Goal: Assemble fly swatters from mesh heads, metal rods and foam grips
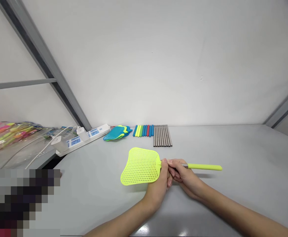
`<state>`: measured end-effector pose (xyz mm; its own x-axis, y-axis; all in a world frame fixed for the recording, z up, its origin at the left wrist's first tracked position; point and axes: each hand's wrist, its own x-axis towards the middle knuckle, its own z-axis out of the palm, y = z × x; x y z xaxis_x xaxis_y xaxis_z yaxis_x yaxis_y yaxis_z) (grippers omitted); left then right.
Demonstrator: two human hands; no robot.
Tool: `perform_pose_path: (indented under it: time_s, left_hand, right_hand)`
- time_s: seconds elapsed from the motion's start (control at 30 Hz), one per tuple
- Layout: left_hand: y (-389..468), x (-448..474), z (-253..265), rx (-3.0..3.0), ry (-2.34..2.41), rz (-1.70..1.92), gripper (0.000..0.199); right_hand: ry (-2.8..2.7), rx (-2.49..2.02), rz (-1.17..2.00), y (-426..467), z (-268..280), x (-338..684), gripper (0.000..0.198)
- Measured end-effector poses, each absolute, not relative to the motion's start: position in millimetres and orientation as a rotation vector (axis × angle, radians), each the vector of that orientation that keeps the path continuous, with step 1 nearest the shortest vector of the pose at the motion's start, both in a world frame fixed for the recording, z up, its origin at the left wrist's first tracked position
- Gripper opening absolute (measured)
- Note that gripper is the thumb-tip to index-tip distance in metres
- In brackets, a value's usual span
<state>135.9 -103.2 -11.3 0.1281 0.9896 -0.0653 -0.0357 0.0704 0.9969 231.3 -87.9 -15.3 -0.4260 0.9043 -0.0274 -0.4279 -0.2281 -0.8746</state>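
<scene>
A yellow-green fly swatter head [142, 166], perforated all over, points left above the table, and my left hand [162, 177] is closed on its neck. My right hand [183, 172] is closed round a metal tube [184, 165] whose right end carries a yellow-green handle [204, 167]. Both hands meet in the middle, fingers touching. The joint between head and tube is hidden by my fingers, so I cannot tell whether they are connected.
Behind my hands lie a stack of blue and yellow-green swatter heads [116, 133], a row of coloured handles [143, 130] and several metal tubes [162, 135]. A power strip [82, 140] with plugs and cables runs along the left edge, beside bagged colourful items [15, 135].
</scene>
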Motion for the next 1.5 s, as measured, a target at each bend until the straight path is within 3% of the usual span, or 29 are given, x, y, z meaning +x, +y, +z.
perform_pose_path:
  time_s: [0.73,1.2,1.5]
  left_hand:
    - [-99.8,136.4,-16.4,1.235,1.123,1.098,0.052]
    - [-109.6,140.0,-4.0,1.005,0.882,1.196,0.053]
    - [-109.7,138.2,-10.2,1.142,1.024,1.172,0.047]
  right_hand:
    - [-0.888,-0.711,1.766,-89.2,-15.4,225.6,0.037]
    - [-1.232,-0.702,1.647,-94.9,-9.7,239.7,0.029]
    - [-1.235,-0.701,1.672,-96.8,-5.8,236.9,0.032]
